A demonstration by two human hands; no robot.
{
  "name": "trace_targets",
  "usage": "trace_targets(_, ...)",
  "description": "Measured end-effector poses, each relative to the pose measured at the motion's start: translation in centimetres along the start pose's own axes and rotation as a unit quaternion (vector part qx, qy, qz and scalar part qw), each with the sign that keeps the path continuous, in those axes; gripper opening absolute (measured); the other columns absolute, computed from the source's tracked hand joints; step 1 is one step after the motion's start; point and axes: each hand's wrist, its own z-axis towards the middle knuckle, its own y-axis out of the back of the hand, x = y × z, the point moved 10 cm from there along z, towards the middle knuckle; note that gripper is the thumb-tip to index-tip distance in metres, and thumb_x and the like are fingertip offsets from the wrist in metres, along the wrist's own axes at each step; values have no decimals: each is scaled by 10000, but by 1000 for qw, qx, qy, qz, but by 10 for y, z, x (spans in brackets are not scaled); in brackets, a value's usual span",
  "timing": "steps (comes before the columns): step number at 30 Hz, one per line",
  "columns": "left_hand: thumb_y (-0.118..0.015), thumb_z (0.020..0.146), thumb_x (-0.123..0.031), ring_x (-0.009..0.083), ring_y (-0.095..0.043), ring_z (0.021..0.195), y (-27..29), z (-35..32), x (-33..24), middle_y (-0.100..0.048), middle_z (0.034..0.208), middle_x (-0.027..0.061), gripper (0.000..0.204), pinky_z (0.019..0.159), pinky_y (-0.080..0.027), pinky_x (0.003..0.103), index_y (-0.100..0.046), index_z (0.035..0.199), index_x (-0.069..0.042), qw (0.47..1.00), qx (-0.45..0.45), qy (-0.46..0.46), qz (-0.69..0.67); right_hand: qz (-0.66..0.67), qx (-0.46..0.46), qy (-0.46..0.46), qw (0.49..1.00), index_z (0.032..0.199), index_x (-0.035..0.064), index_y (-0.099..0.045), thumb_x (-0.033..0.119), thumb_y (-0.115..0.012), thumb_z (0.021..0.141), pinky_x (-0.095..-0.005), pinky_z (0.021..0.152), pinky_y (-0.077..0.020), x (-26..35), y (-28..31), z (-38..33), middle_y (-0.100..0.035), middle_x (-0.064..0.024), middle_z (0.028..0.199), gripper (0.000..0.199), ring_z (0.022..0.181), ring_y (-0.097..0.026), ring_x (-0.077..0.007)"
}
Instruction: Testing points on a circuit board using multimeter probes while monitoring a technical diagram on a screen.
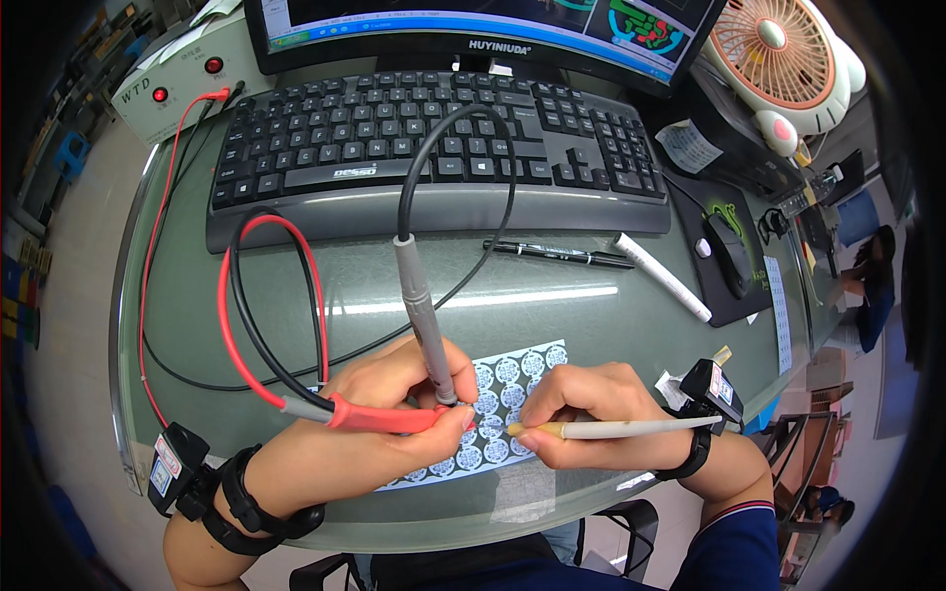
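Observation:
My left hand (379,374) is closed around a grey pen-shaped test probe (419,305), which stands nearly upright with a black cable looping from its top. The same hand also holds a red test probe (384,418), lying almost level. Both probe tips are near a white panel of round circuit boards (507,370) on the table, but contact cannot be made out. Over the panel's right part, my right hand (603,389) pinches a slim white stick-like tool (621,429) with a yellowish front end. Its tip points at the boards, partly hidden by my fingers.
A black keyboard (394,148) lies beyond my hands, below a monitor (473,44). A black marker (557,254) and a white marker (662,278) lie right of centre. A mouse (727,254), a fan (774,59) and a white metal box (187,89) surround the work area. Cables loop at left.

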Motion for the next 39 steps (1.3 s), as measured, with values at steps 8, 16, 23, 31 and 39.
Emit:
trace_targets(8,-661,858,-66,69,-547,836,0,0,-1,-554,968,11,178,709,-453,229,-547,993,-47,1000,-3,14,4,6,4,-13,1000,803,60,-554,127,-699,858,-250,457,-384,-1,-1,0,-591,-19,640,169,518,-549,-95)
trace_targets(16,-665,857,-71,63,-533,825,0,-1,-1,-551,956,4,179,696,-443,226,-546,990,-49,1000,-6,22,4,1,1,-8,1000,802,62,-549,134,-699,863,-247,454,-380,-1,-1,0,-589,-17,632,177,515,-547,-92)
trace_targets(23,-667,857,-69,64,-530,818,0,-1,0,-553,951,7,175,691,-443,225,-547,981,-48,1000,-7,16,-8,1,8,-6,1000,803,59,-546,141,-691,871,-253,449,-372,0,-2,-1,-580,-19,619,179,505,-542,-98)
trace_targets(31,-663,858,-58,71,-541,825,1,1,-3,-560,963,22,178,697,-454,228,-545,990,-40,1000,-5,-8,10,4,23,-21,1000,802,60,-539,155,-670,884,-272,449,-377,-2,-2,1,-571,-38,606,182,493,-552,-134)
trace_targets(39,-661,862,-59,70,-544,842,1,0,-3,-557,962,20,177,710,-455,228,-543,993,-40,1000,-7,-11,21,3,25,-34,999,819,58,-550,166,-678,877,-281,462,-393,-3,-3,-2,-578,-42,615,178,506,-562,-149)
